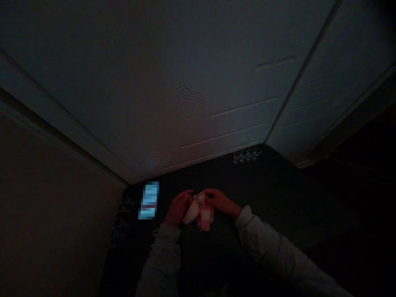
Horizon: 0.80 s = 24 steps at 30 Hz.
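In dim light, a small pink-and-white cloth item (206, 213) with several flaps hangs between my two hands, low over a dark table. My right hand (217, 199) has its fingers closed on the cloth's upper right edge. On the other side, my left hand (179, 207) is closed with its fingertips at a small shiny clear piece (194, 198) along the cloth's top. Whether that piece is plastic or metal I cannot tell. Fingertips of both hands are partly hidden, and darkness blurs the detail.
A lit, blurred phone screen (149, 201) lies left of my hands. Several clear ring-topped pieces (247, 155) stand in a row at the table's back edge. More clear pieces (123, 208) lie along the left edge. A pale panel with embossed hearts (189, 103) rises behind the dark table (266, 185).
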{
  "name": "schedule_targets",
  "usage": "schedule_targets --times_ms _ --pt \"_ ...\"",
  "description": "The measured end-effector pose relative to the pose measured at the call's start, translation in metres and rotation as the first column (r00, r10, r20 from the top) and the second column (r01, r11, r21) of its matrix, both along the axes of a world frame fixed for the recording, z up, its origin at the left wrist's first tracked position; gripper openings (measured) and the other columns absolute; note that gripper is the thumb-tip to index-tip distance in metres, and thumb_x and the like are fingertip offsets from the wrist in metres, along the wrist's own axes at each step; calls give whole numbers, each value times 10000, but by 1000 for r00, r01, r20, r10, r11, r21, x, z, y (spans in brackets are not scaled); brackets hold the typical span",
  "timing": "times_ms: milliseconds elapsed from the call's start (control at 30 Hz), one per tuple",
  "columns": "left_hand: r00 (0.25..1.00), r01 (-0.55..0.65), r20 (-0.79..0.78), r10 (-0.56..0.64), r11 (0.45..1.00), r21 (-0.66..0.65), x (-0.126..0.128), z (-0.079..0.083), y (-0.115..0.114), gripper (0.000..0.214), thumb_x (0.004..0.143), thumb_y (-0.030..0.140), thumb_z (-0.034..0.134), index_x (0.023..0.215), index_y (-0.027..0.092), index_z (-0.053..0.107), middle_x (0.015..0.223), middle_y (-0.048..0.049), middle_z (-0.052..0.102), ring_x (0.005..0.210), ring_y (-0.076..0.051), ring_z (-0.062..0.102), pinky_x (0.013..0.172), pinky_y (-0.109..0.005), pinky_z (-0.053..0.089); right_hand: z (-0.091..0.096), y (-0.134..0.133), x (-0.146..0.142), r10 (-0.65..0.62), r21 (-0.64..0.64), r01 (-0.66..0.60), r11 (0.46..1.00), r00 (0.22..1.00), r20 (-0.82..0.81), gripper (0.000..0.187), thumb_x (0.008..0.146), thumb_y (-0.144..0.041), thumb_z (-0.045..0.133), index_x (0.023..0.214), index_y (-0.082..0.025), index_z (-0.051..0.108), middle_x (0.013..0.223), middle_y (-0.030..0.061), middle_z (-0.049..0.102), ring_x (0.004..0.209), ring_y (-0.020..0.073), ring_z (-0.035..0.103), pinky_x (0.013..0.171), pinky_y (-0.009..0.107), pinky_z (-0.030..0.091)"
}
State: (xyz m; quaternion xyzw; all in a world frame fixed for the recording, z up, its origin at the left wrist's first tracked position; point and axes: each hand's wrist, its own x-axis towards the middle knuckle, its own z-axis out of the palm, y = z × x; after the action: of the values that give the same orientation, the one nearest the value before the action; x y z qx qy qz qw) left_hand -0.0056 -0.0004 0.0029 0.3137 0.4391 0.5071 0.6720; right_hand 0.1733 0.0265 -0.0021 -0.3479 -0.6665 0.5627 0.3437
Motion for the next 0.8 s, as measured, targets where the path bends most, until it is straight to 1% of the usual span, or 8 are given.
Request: schedule_targets --times_ms 133,233,367,567,800 --pt "998 44 -35 -43 999 11 -2 -2 0 356 672 343 603 955 128 593 621 -8 562 561 -103 496 531 -225 357 2 -3 1 32 58 -36 998 997 65 243 783 -316 448 829 -154 624 767 23 610 711 151 539 630 247 408" --pt "994 90 -63 -90 996 -6 -3 -2 1 387 665 347 608 977 120 588 587 6 531 515 -84 461 490 -211 322 1 -3 0 15 74 -21 997 996 89 227 776 -284 443 771 -142 620 709 15 592 661 136 521 592 227 391" --pt "991 115 -65 -115 993 7 -3 -2 1 384 671 343 600 986 124 585 568 19 499 502 -78 436 473 -208 304 0 -3 0 13 88 -22 996 994 104 219 777 -275 432 754 -138 602 686 4 566 637 122 499 567 210 367" --pt "993 112 -30 -111 993 43 -2 -2 0 347 711 314 560 1006 132 573 577 17 493 530 -82 431 507 -217 318 3 -3 1 -3 88 -11 996 988 157 222 774 -261 413 654 -139 554 583 -26 482 543 91 430 498 188 315" --pt "996 88 -25 -86 995 44 0 -2 1 348 709 300 564 1006 120 567 600 10 506 560 -83 446 540 -217 332 2 -1 -1 -12 76 -2 997 982 189 185 755 -234 423 665 -131 547 596 -25 494 547 85 430 502 182 314"
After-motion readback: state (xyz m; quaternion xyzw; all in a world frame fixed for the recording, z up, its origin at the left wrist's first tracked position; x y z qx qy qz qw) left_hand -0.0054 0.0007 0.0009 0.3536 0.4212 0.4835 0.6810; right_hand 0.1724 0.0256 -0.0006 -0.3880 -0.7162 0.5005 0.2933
